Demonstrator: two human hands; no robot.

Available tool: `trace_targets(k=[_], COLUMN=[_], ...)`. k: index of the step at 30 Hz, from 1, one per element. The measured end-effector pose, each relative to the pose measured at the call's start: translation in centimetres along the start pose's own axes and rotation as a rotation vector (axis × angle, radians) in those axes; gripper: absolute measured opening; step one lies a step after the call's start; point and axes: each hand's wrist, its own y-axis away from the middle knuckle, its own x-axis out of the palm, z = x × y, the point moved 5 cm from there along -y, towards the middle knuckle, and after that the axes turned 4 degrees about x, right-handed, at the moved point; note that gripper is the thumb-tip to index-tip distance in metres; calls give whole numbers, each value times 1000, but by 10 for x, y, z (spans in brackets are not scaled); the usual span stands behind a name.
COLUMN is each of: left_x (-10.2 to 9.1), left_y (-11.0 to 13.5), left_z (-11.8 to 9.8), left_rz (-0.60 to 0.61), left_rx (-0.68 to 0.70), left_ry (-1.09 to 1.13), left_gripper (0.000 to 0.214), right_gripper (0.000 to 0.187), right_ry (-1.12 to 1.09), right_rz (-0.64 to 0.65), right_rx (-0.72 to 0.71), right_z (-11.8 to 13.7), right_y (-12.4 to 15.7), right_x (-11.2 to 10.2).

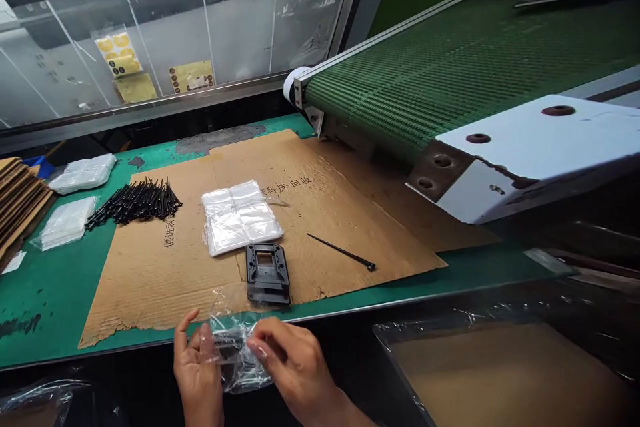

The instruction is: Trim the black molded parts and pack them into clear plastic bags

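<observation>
My left hand (198, 363) and my right hand (299, 361) hold a crinkled clear plastic bag (240, 363) between them, just in front of the table's near edge. The right thumb and fingers pinch the bag's right side. On the left, the thumb and fingers grip the other side. Whether anything lies inside the bag cannot be made out. Just beyond it, a black plastic bracket (269, 289) with a rectangular window rests at the cardboard's edge. Touching its far end is a stack of clear bags (243, 220). One black cable tie (340, 251) lies to the right.
Cardboard (150, 287) covers much of the green table (60, 307). A pile of cable ties (137, 201) and more bag stacks (67, 223) lie left. A green conveyor belt (400, 87) rises on the right. Below it stands a plastic-lined box (500, 373).
</observation>
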Motion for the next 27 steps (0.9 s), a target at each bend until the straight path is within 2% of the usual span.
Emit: trace_targets(k=[2,3,4,5,6,7,8,10,12,14,17,19,22,27], left_x=[-7,-6,-3,0,1,-1,-5,-20,-35,-39,-30,-20,-11,-11], left_y=[2,7,12,13,10,5,-3,-22,-37,-46,-52,-53,-54,-58], left_z=[-23,-33,-40,-43,-44,-44,-43,-41,-37,-32,-27,-26,-24,-22], left_rz=[-119,-113,-55,46,146,200,198,35,-157,-224,-125,-26,67,51], left_rx=[512,749,914,998,1010,966,897,757,623,519,446,429,384,267], left_ry=[-302,-400,-454,-472,-471,-473,-492,-570,-652,-728,-778,-795,-848,-943], left_gripper=[46,46,42,38,36,35,32,23,18,21,23,20,18,24], right_gripper=[33,38,41,42,42,38,33,26,33,42,45,45,44,45], right_ry=[280,357,402,419,414,394,370,356,434,471,179,-43,-293,-754], right_rz=[115,164,194,207,200,167,99,-126,-338,-404,-343,-305,-204,27], right_rx=[-308,-417,-487,-519,-519,-488,-422,-235,-14,211,473,544,606,716], right_z=[17,24,28,30,31,29,25,8,-15,-38,-65,-71,-71,-54], right_y=[5,8,9,8,6,2,-3,-12,-19,-25,-32,-34,-33,-15], right_x=[14,19,21,21,18,12,4,-19,-39,-50,-51,-50,-49,-35])
